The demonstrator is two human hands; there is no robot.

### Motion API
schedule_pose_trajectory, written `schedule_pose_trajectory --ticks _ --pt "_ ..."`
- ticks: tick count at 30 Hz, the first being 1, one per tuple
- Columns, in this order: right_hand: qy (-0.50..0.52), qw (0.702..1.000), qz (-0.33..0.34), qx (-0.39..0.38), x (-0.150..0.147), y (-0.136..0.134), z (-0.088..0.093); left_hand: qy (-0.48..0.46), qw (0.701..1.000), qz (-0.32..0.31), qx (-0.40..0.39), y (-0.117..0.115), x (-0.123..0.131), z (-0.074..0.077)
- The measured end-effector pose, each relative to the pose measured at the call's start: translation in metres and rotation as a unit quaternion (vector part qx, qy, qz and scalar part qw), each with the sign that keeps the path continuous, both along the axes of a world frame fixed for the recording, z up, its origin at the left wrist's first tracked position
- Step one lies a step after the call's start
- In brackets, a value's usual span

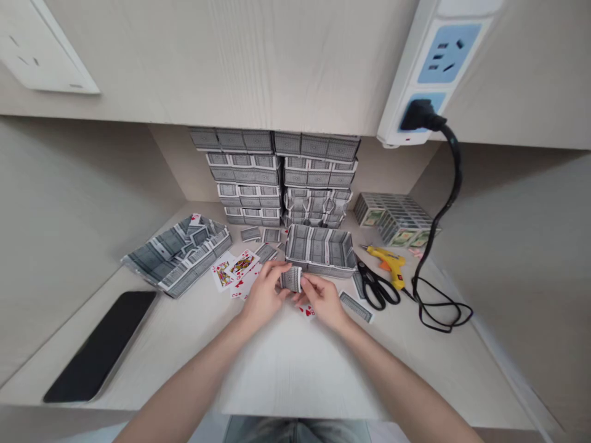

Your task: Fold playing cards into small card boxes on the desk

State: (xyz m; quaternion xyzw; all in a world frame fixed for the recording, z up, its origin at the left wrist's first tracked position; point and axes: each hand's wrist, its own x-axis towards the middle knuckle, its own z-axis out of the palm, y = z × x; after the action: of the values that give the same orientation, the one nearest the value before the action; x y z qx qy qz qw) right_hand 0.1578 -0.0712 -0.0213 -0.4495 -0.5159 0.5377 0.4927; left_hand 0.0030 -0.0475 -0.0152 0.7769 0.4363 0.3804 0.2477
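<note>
At desk centre, folded card point(291, 279): a grey-backed playing card bent into a small curved piece, held between the two hands, just in front of the card tray point(321, 251).
left hand point(264, 296): fingers closed on the folded card's left side, thumb and fingertips pinching it.
right hand point(324, 299): fingers drawn in on the folded card's right side, pinching it likewise; a red-pipped card point(307, 311) lies beneath.
card tray: open box built of grey-backed cards, just behind the hands.
stacked trays point(277, 178): two columns against the back wall.
flattened tray point(178, 253): left of the hands, tilted.
face-up cards point(233, 271): between the flattened tray and the left hand.
scissors point(377, 288): right of the card tray, beside the yellow glue gun point(388, 261).
phone point(101, 344): dark, near the left edge of the desk point(286, 369).
</note>
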Motion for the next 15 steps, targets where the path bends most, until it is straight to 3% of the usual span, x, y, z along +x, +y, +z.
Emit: schedule_pose_trajectory --ticks 5,15 --pt "0.036 0.998 0.048 0.020 -0.0029 -0.0047 0.0008 0.007 1.000 0.012 0.015 -0.0012 0.0003 -0.0030" --pt "0.035 0.999 0.012 -0.038 -0.0015 -0.0021 0.0027 -0.010 0.999 -0.031 0.001 0.0001 -0.0002 -0.0047"
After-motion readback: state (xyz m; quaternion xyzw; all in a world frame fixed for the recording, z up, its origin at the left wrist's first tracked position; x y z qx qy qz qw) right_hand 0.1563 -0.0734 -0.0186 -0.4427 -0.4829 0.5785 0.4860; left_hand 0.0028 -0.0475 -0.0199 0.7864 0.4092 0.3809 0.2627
